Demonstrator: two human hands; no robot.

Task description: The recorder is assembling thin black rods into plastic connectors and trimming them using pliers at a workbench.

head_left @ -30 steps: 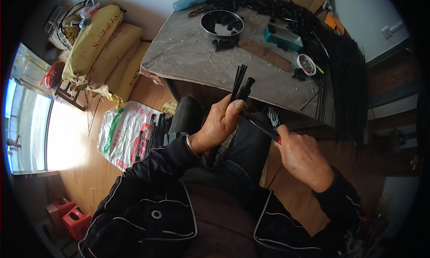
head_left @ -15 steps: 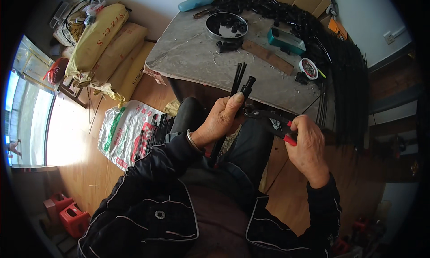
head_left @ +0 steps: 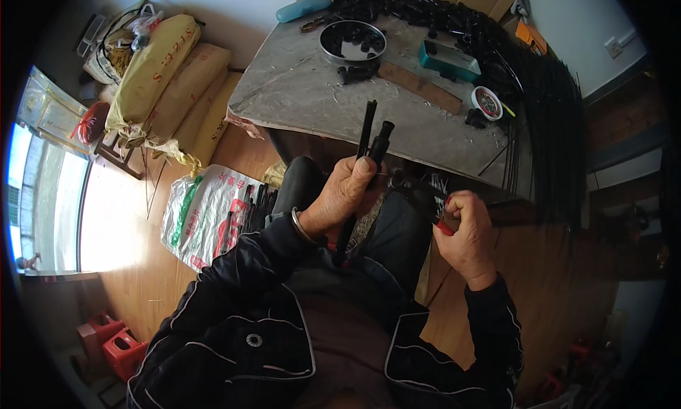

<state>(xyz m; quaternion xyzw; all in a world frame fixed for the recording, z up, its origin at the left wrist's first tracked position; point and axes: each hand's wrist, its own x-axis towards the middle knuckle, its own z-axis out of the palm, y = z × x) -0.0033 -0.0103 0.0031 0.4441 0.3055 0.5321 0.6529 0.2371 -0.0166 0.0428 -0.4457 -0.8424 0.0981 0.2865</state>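
Note:
My left hand (head_left: 342, 190) is closed around several thin black rods (head_left: 367, 129) and a thicker black tube (head_left: 381, 143) with a stepped end, all pointing up and away from me. The thumb lies along the tube. Lower down, dark lengths run below the fist between my knees. In my right hand (head_left: 464, 235) is a pair of pliers (head_left: 417, 197) with dark jaws and red grips, the fingers around its handles. The jaws are beside the left fingers, close to the tube. What they may be gripping there is too small to tell.
Ahead stands a grey table (head_left: 284, 83) bearing a round tin (head_left: 352, 60) of black parts, a teal box (head_left: 468, 73), a small white bowl (head_left: 475, 99), a wooden strip (head_left: 418, 87) and heaped black rods (head_left: 546, 118). A white plastic sack (head_left: 195, 228) with rods lies left of my knee.
My right hand has moved left with the pliers, whose handles now slope more steeply. My left hand has shifted slightly left and down, and the rods and tube tilt a little differently.

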